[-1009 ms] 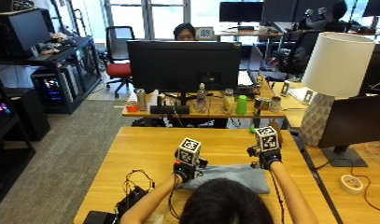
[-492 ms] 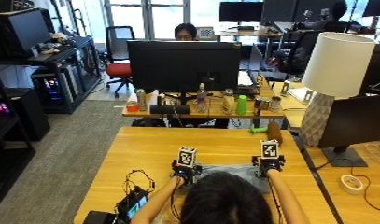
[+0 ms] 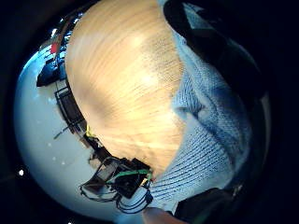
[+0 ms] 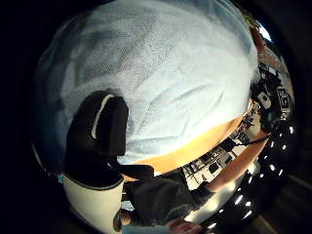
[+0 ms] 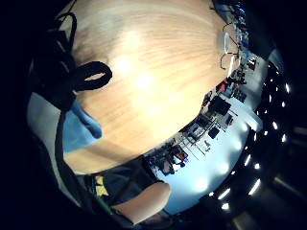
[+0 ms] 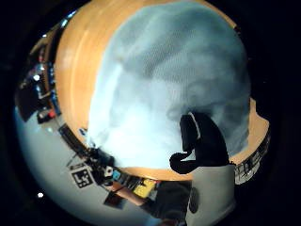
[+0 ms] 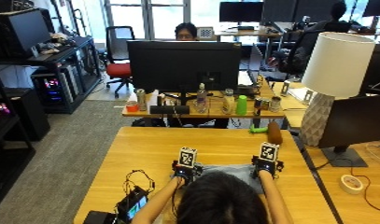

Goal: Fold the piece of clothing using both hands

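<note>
A light blue-grey knit garment (image 7: 230, 171) lies on the wooden table (image 7: 152, 144) just in front of the person. My left hand (image 7: 185, 171) is at its far left corner and my right hand (image 7: 266, 168) at its far right corner. In the left thumb side palm view the garment (image 4: 170, 73) fills the picture and the thumb (image 4: 97, 129) curls onto it. The right thumb side palm view shows the same: the cloth (image 6: 164, 84) with the thumb (image 6: 202, 139) bent over it. Each hand pinches the garment. The person's head hides its near part.
A black device with cables (image 7: 130, 203) sits at the table's near left. A green object (image 7: 258, 129) and a brown one (image 7: 274, 133) stand at the far right edge. A tape roll (image 7: 350, 183) and a lamp (image 7: 329, 84) are on the desk to the right.
Both hands have drawn a little towards the person, staying at the garment's far corners.
</note>
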